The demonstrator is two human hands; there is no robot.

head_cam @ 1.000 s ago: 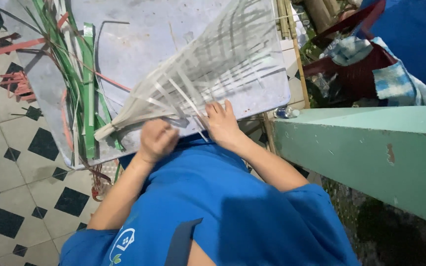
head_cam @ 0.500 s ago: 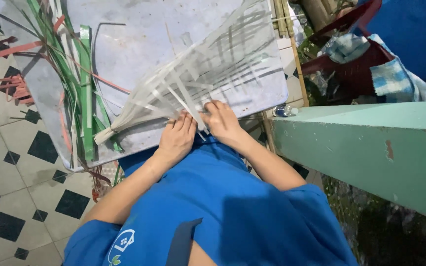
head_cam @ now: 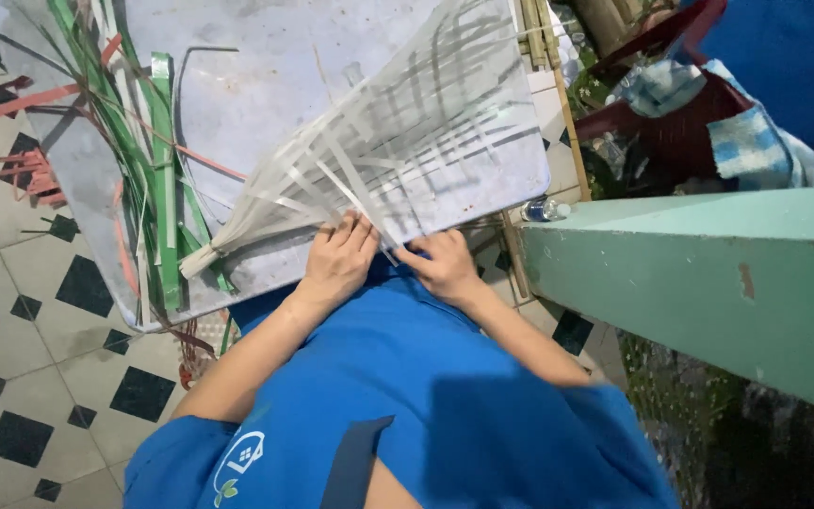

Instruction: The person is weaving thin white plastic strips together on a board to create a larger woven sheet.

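A loose weave of white plastic strips [head_cam: 398, 151] lies fanned out on a grey table top [head_cam: 256, 85], its strips gathered into a bundle at the lower left [head_cam: 202, 259]. My left hand [head_cam: 336, 264] lies over the near edge of the weave, fingers together and pressing down on the strips. My right hand [head_cam: 443, 266] is just beside it, fingers curled on strip ends at the table's near edge. Both forearms reach out from my blue shirt [head_cam: 398, 405].
Green, white and red strips [head_cam: 157, 188] lie heaped on the table's left side, and red scraps [head_cam: 25, 174] on the black-and-white tiled floor. A green wall ledge [head_cam: 708, 273] runs on the right. Beyond it are a dark red chair with a checked cloth [head_cam: 756, 141] and a plastic bottle [head_cam: 546, 209].
My left hand has opened from a fist and moved up and right onto the weave beside my right hand. My right hand has drawn back slightly toward the table edge.
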